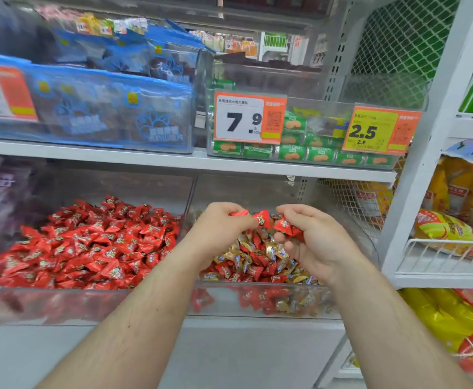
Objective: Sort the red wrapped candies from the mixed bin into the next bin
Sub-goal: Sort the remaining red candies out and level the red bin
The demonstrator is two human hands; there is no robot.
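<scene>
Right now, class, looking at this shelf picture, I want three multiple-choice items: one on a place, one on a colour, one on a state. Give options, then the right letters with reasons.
1. Where are both hands?
A. Over the mixed bin
B. Over the all-red bin
C. On the upper shelf

2. Besides red, what colour are the wrapped candies in the mixed bin?
A. Blue
B. Gold
C. Green

3. What is the state of the hands?
A. Both flat and empty
B. Only one holds candy
C. Both hold red candies

Answers:
1. A: the left hand and right hand sit above the bin of mixed wrappers.
2. B: gold candies lie among the red ones.
3. C: the fingers of each hand curl round red candies.
</scene>
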